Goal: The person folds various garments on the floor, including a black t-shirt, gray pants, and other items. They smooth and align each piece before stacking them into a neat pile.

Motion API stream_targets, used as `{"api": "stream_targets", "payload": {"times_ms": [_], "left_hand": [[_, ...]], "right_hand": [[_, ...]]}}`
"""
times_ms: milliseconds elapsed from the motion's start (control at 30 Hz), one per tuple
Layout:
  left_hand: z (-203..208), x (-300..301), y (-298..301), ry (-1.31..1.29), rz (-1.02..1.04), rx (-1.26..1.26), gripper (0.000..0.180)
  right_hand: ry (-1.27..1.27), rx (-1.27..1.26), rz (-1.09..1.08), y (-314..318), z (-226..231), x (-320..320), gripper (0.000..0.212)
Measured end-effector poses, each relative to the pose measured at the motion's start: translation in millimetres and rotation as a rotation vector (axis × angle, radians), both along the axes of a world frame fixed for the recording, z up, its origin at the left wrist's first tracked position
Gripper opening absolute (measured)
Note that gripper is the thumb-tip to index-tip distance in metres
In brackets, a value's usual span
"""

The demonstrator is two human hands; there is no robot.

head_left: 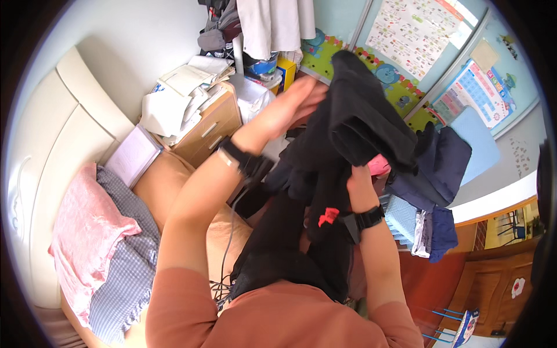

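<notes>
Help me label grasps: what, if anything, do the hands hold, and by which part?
The right hand appears to hold the black garment by its underside, fingers hidden; the left hand, open beside it, grips nothing.

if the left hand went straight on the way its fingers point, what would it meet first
Probably the black garment, whose edge shows just ahead of the left hand. Depth is unclear from this one view, so it might pass in front or behind.

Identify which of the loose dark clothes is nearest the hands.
The black garment, against the right hand, beside the left hand; the navy clothes lie farther right.
</notes>
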State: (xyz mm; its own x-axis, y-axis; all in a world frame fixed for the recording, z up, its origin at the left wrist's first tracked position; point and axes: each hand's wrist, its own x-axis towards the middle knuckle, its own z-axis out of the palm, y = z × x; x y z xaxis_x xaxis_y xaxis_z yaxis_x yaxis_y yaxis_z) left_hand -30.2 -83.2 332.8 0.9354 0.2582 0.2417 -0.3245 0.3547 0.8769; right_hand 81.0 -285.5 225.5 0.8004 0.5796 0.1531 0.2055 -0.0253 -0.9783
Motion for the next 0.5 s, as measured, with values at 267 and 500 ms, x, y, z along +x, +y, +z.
{"api": "stream_targets", "payload": {"times_ms": [267, 500], "left_hand": [[-181.0, -57.4, -49.5, 0.616, -0.155, 0.708, 0.041], [-152.9, -17.7, -62.0, 0.361, 0.325, 0.463, 0.037]], "right_hand": [[1.039, 0.334, -0.094, -26.0, 41.7, -23.2, 0.037], [1.063, 0.408, 0.154, -56.3, 68.5, -36.9, 0.032]]}}
